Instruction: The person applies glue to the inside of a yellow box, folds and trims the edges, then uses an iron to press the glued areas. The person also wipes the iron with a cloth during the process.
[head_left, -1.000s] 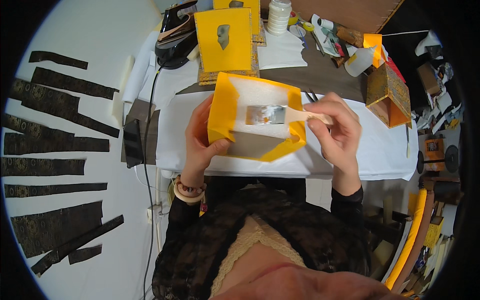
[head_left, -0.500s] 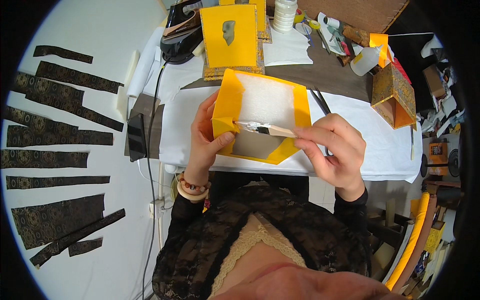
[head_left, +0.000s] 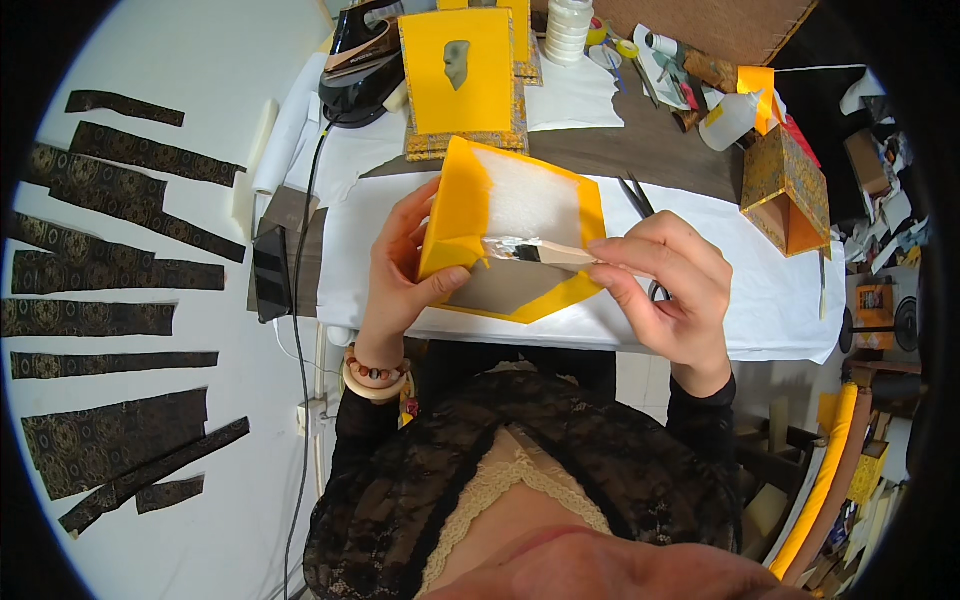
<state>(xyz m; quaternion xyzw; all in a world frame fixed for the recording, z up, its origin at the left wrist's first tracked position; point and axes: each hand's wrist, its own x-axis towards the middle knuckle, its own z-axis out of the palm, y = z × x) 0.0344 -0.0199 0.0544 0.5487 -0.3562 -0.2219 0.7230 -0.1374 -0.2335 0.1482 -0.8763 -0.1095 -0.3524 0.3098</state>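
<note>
By the left hand [head_left: 405, 265], the yellow-edged box [head_left: 525, 222] is grasped above the desk [head_left: 690, 155], its rough white face tilted upward, the smooth grey one below. The wooden-handled brush [head_left: 558, 255] is pinched by the right hand [head_left: 678, 288], long axis nearly crosswise, white-smeared bristles pointed left.

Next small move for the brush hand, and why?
Probably a short leftward stroke of the flat brush with a pale wooden handle by the right hand: its white-smeared bristles lie right by the folded yellow corner flap, and the left hand grips the yellow-edged box with white and grey faces.
</note>
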